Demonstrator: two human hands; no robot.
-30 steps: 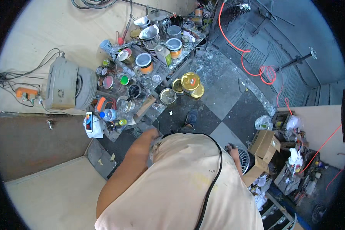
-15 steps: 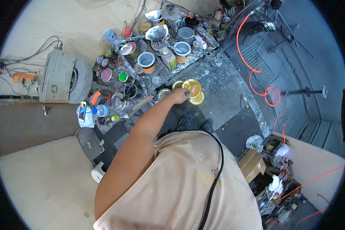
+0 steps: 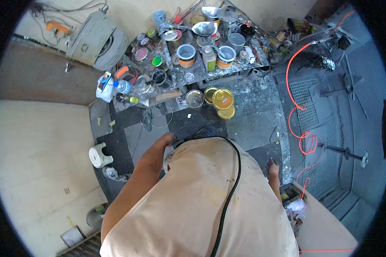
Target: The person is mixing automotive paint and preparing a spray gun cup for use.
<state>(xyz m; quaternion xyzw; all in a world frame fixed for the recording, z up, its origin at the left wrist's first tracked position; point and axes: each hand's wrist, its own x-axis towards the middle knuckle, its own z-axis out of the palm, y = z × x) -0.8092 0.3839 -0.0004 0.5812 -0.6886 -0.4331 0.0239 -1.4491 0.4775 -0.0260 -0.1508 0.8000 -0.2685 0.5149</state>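
Observation:
My left hand (image 3: 169, 139) is at the left side of my waist, away from the cans; its fingers are too small and partly hidden to read. Out to my right, low beside my body, my right hand (image 3: 273, 168) has its fingers apart and holds nothing. On the floor ahead of me is a group of round gold-topped tins: a large one (image 3: 223, 99), a smaller one (image 3: 226, 112) nearer me, and another (image 3: 210, 94) to the left. Next to them is a round container with a silvery rim (image 3: 194, 98). Neither hand touches these.
A paint-stained bench holds orange-banded pots (image 3: 186, 60), a bottle (image 3: 209, 60), a green-lidded jar (image 3: 157, 61) and several cans. A wooden stick (image 3: 166, 97) lies near its front. At left are a white stool (image 3: 100, 156) and a tyre (image 3: 112, 49); at right, a coiled red hose (image 3: 307, 143).
My left hand has let go of the gold-topped tin and drawn back to my waist. My right hand has come into view. The view has shifted, showing more floor and the stool.

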